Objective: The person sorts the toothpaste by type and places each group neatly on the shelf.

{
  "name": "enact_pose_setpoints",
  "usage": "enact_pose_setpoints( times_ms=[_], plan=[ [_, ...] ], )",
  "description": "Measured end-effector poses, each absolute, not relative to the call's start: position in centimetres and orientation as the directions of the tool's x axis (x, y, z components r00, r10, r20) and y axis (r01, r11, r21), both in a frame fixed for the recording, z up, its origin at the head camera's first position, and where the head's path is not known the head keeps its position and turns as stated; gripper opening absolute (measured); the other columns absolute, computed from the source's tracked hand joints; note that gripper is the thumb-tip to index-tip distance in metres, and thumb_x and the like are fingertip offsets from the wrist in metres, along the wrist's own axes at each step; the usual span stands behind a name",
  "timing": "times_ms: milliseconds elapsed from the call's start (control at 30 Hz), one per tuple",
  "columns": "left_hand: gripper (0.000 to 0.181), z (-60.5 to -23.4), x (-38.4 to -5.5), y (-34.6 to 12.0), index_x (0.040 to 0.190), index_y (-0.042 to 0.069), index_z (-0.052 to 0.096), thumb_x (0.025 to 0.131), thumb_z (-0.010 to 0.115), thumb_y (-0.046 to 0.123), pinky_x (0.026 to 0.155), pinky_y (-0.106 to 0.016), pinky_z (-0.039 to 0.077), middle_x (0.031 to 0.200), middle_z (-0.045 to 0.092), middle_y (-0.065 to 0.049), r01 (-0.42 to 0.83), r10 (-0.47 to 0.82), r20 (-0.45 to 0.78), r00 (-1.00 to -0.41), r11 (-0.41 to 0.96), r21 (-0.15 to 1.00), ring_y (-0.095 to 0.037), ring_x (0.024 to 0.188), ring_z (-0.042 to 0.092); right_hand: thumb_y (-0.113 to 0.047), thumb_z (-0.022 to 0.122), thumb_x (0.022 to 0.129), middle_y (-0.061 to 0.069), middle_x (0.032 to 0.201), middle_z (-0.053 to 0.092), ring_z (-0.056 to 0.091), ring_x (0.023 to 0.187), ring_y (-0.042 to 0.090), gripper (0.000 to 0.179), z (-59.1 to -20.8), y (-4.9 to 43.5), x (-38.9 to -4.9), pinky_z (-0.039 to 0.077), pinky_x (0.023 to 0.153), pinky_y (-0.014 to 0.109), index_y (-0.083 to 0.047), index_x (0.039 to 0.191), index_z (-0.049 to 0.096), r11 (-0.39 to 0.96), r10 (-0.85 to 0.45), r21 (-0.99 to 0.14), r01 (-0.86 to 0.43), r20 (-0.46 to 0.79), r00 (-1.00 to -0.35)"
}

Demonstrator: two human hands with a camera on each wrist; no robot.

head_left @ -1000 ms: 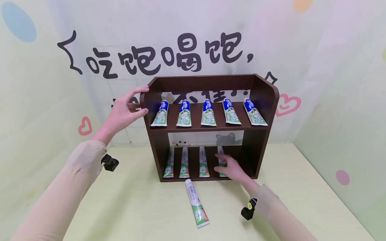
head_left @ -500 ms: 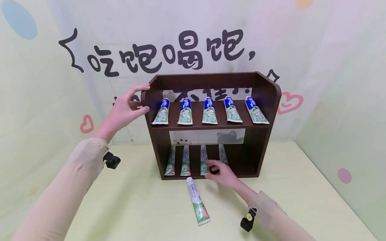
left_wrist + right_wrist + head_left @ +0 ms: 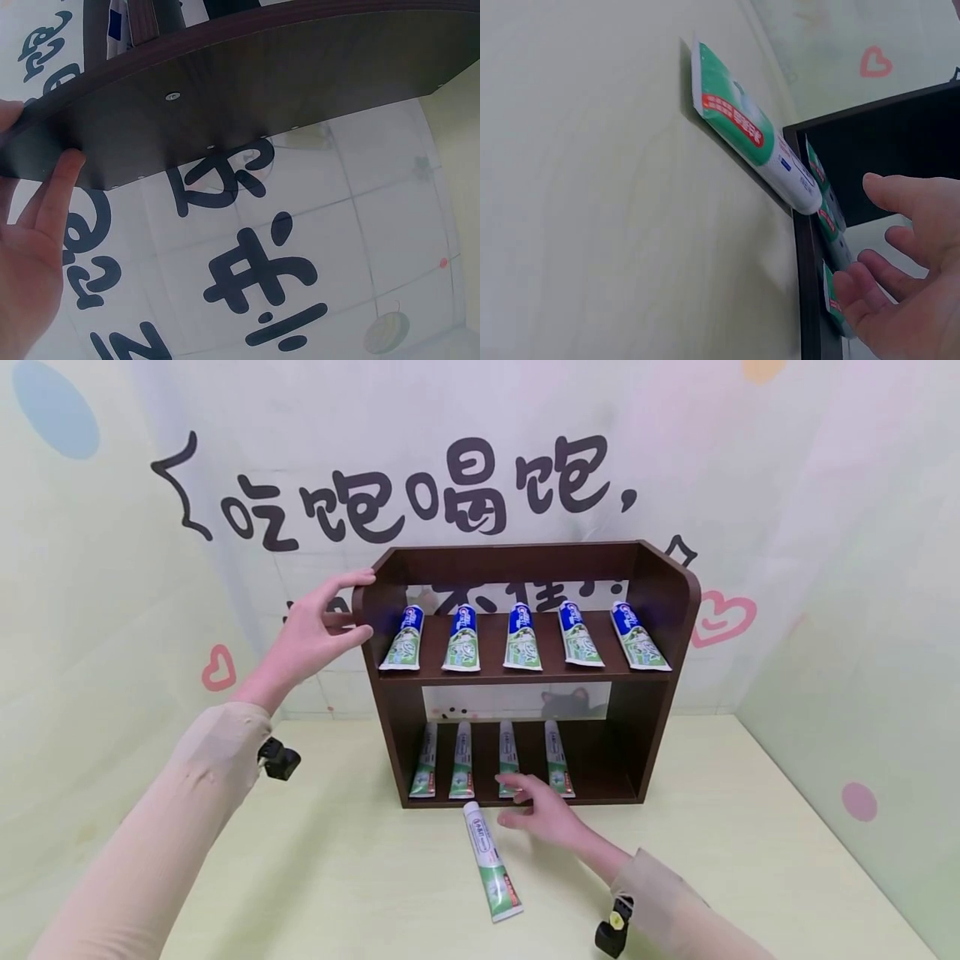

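A dark brown two-tier shelf (image 3: pixel 517 678) stands on the table. My left hand (image 3: pixel 303 631) holds the upper part of its left side panel, fingers and thumb against the wood. On the lower tier, several green-and-white toothpaste tubes (image 3: pixel 557 760) lean in a row. One loose toothpaste tube (image 3: pixel 492 864) lies flat on the table, its cap end by the shelf's front edge. My right hand (image 3: pixel 551 818) hovers just right of that cap end, fingers relaxed and holding nothing. It partly hides a leaning tube. In the right wrist view, the hand (image 3: pixel 922 277) is apart from the loose tube (image 3: pixel 742 124).
Several blue-and-green toothpaste tubes (image 3: pixel 522 639) lean on the upper tier. The pale table (image 3: pixel 337 877) extends around the shelf. Behind it hangs a printed wall (image 3: pixel 300 410) with large black characters, and a patterned side wall (image 3: pixel 862 610) borders the right.
My right hand has withdrawn from the rightmost lower tube and moved left and toward me, nearer the loose tube. That rightmost tube now leans uncovered. My left hand stays on the shelf.
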State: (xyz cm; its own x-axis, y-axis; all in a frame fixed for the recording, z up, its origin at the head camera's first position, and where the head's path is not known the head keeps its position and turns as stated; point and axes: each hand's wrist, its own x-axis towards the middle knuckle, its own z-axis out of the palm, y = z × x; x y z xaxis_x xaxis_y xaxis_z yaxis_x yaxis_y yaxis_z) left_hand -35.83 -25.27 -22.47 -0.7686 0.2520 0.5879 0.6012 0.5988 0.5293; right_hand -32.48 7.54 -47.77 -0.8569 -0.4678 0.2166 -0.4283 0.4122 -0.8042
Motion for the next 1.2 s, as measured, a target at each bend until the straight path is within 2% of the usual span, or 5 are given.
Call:
enact_pose_setpoints(
  times_ms=[200,567,833,1033,1200],
  plan=[
    [0.066,-22.5,-36.2,-25.3,0.147,0.021,0.046,0.088,0.07,0.004,0.083,-0.009,0.055,0.157,0.041,0.004,0.593,0.246,0.584,-0.773,0.607,0.53,-0.035,0.103,0.072,-0.019,0.077,0.086,0.016,0.135,0.059,0.06,0.113,0.033,0.061,-48.2,7.3,-31.7,0.057,0.085,0.033,-0.008,0.141,0.052,0.43,-0.486,-0.796,-0.427,0.195,-0.852],
    [0.067,-22.4,-35.8,-25.1,0.147,0.022,0.046,0.088,0.07,0.003,0.081,-0.006,0.053,0.158,0.04,0.003,0.604,0.257,0.589,-0.766,0.602,0.522,-0.036,0.103,0.071,-0.018,0.079,0.083,0.017,0.128,0.062,0.062,0.108,0.029,0.065,-49.1,6.9,-30.9,0.056,0.087,0.038,-0.006,0.141,0.051,0.442,-0.528,-0.79,-0.425,0.154,-0.835],
    [0.067,-22.4,-35.7,-25.2,0.146,0.025,0.047,0.087,0.07,0.003,0.08,-0.007,0.054,0.157,0.04,0.005,0.597,0.248,0.589,-0.769,0.609,0.522,-0.027,0.099,0.073,-0.023,0.082,0.079,0.013,0.126,0.064,0.053,0.117,0.03,0.069,-49.3,6.0,-29.8,0.046,0.102,0.049,-0.009,0.14,0.053,0.499,-0.542,-0.763,-0.41,0.094,-0.835],
    [0.065,-22.5,-35.8,-25.2,0.147,0.018,0.046,0.088,0.068,0.0,0.081,-0.006,0.053,0.158,0.039,0.0,0.589,0.245,0.582,-0.776,0.61,0.53,-0.037,0.103,0.071,-0.024,0.085,0.073,0.006,0.121,0.064,0.048,0.11,0.021,0.078,-49.4,5.4,-29.2,0.045,0.095,0.037,-0.011,0.142,0.051,0.553,-0.532,-0.722,-0.415,0.077,-0.843],
    [0.066,-22.6,-35.8,-25.1,0.146,0.02,0.047,0.088,0.068,0.001,0.08,-0.006,0.054,0.158,0.04,0.001,0.587,0.237,0.587,-0.774,0.615,0.526,-0.032,0.101,0.073,-0.02,0.084,0.075,0.003,0.111,0.061,0.052,0.1,0.015,0.079,-49.1,5.1,-28.7,0.047,0.085,0.026,-0.007,0.144,0.047,0.55,-0.547,-0.726,-0.414,0.062,-0.835]
  ],
)
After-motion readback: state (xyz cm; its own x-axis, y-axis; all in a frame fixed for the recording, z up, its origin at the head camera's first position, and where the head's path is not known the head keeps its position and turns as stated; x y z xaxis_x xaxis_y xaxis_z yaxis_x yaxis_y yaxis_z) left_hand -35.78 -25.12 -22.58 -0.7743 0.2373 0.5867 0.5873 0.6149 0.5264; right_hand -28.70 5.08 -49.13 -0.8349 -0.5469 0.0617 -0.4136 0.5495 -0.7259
